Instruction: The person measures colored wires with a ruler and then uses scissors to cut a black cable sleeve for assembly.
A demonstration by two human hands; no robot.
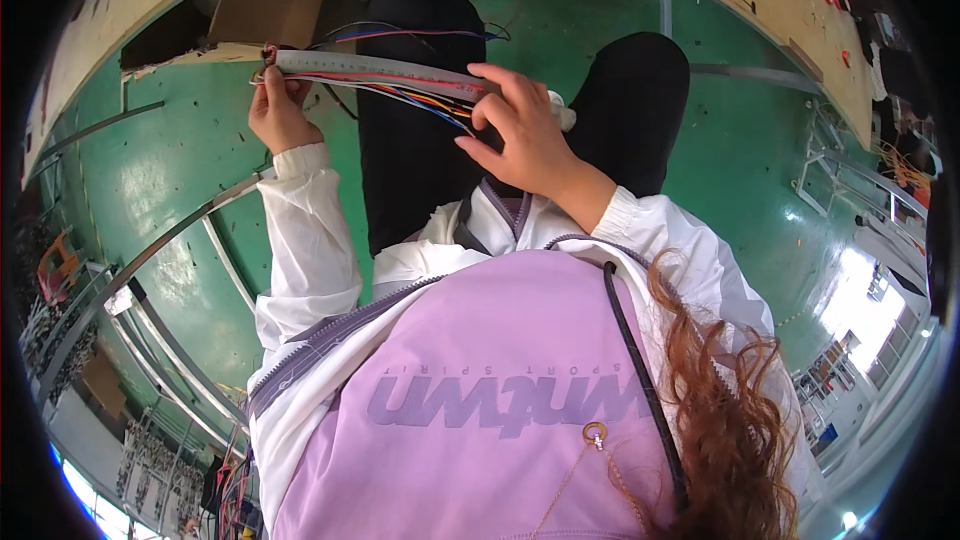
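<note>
Across my lap lies a long grey ruler (370, 67) with dark markings. Its left end is pinched, with the ends of several wires, between the thumb and fingers of my left hand (284, 120). Red, white, yellow, black and blue wires (410, 96) run along its near side toward my right hand (530, 135). That hand is over the ruler's right end, fingers partly bent around it and thumb held lower, near the wires. A whitish piece (562, 112) shows behind the hand; I cannot tell what it is. Another blue and red wire (420, 34) loops beyond the ruler.
My knees in black trousers (640, 100) are under the work. A wooden board edge (770, 0) curves round the far side, with a cardboard box (275, 0) at far left. Metal frame bars (230, 260) stand left on the green floor (165, 180), and a metal rack (860, 180) stands right.
</note>
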